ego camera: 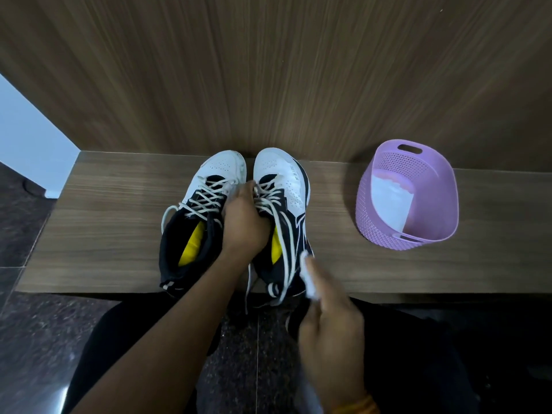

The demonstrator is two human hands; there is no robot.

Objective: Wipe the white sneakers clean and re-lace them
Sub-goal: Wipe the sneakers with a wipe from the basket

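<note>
Two white-and-black sneakers with yellow insoles stand side by side on a low wooden bench (104, 210), toes to the wall. The left sneaker (206, 186) is laced. My left hand (243, 219) grips the tongue and collar of the right sneaker (286, 186), whose loose laces hang over the bench's front edge. My right hand (328, 318) holds a white wipe (307, 276) against that sneaker's outer heel side; the hand is motion-blurred.
A lilac perforated plastic basket (430, 204) lies tilted on the bench to the right, with a white packet (391, 201) inside. A wood-panelled wall rises behind the bench. Dark speckled floor and my dark-clothed legs fill the foreground.
</note>
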